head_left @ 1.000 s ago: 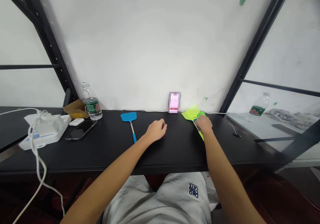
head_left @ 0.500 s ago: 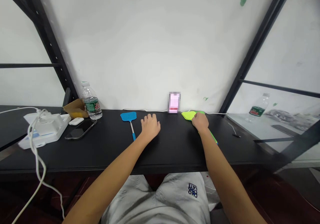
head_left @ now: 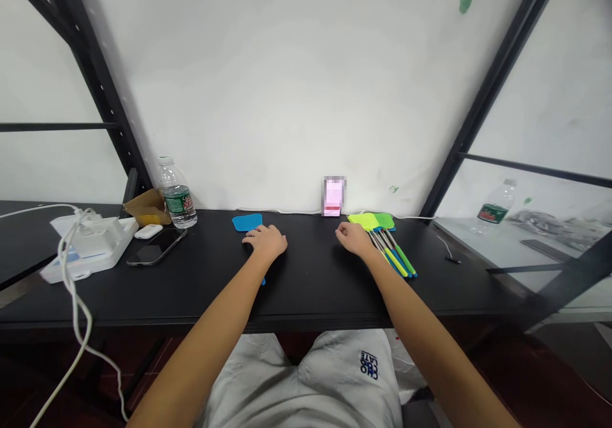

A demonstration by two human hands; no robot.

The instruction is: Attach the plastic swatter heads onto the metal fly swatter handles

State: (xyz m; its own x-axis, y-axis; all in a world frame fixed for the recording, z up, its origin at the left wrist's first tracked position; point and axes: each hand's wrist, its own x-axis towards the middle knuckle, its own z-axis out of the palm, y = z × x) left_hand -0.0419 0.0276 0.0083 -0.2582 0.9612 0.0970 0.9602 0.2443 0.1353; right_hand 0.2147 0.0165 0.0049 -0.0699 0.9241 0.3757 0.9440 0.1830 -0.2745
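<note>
The blue fly swatter (head_left: 247,222) lies on the table (head_left: 310,287), its head toward the wall (head_left: 268,96), partly beneath the left hand (head_left: 266,243). That hand is palm down with fingers spread, not clenched; whether it touches the shaft I cannot tell. The right hand (head_left: 354,239) is loosely curled beside the stacked fly swatters (head_left: 363,221), with nothing visible in it, though how tightly it is closed cannot be made out. The blue swatter should be light, with a thin, bendy head and a stiffer shaft, hardly fragile; its handle looks the surest hold, since the flat head may be awkward to pinch up. The shaft and most of the handle are hidden, and overlapping heads make the stack hard to count
</note>
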